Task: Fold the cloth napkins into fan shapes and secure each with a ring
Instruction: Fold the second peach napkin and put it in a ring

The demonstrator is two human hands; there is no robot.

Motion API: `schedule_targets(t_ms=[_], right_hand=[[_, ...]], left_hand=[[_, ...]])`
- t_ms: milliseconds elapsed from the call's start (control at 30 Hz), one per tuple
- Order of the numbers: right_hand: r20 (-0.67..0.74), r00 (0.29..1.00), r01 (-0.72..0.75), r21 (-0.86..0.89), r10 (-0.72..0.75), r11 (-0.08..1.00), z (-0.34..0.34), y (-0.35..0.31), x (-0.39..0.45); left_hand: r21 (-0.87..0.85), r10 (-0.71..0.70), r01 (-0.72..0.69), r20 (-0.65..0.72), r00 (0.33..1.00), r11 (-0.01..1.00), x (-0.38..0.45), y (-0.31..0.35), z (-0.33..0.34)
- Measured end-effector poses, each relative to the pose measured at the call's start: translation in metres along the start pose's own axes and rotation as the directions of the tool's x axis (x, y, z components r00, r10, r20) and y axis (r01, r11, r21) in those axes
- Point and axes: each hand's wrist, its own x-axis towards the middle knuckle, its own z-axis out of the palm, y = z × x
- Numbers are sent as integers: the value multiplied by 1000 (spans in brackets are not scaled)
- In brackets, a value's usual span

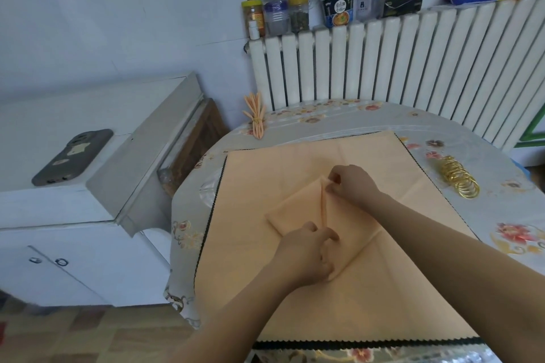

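A small peach napkin (295,209) lies partly pleated on top of a large peach cloth (265,168) spread over the table. My right hand (352,184) pinches the far end of the pleat ridge. At the near end of the same ridge my left hand (306,256) pinches the folds. A heap of gold rings (458,178) sits to the right on the flowered tablecloth. One finished fan napkin (256,118), tied with a ring, lies at the table's far left edge.
A white radiator (398,62) runs behind the table, with jars and boxes (309,6) on top. To the left stands a white cabinet (88,215) with a phone (72,156) on it. The flowered tablecloth (516,244) shows at the right.
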Motion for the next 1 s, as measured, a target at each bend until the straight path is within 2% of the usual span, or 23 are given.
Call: schedule_targets(t_ms=[267,333,467,633,733,867,1000], right_hand=[[-74,985,-138,233,159,963,27,10,4],[-111,982,-130,197,154,972,32,9,5],[-207,974,-103,-26,95,994,46,10,5],[-270,953,-125,61,137,990,46,15,4],[-330,941,-49,82,74,995,35,17,-14],[-384,918,137,80,-96,987,21,3,-75],[-278,927,276,45,-253,960,25,-18,-152]], left_hand=[[-45,12,-10,59,998,999,7,-4,-11],[-39,15,-13,69,997,999,9,-5,-11],[-47,15,-12,67,998,999,11,-6,-9],[-41,24,-22,43,999,999,10,-5,-7],[-40,38,-36,48,998,999,10,-7,-8],[-69,57,-52,60,997,996,10,-12,-10],[-76,79,-76,42,996,994,9,-14,-11]])
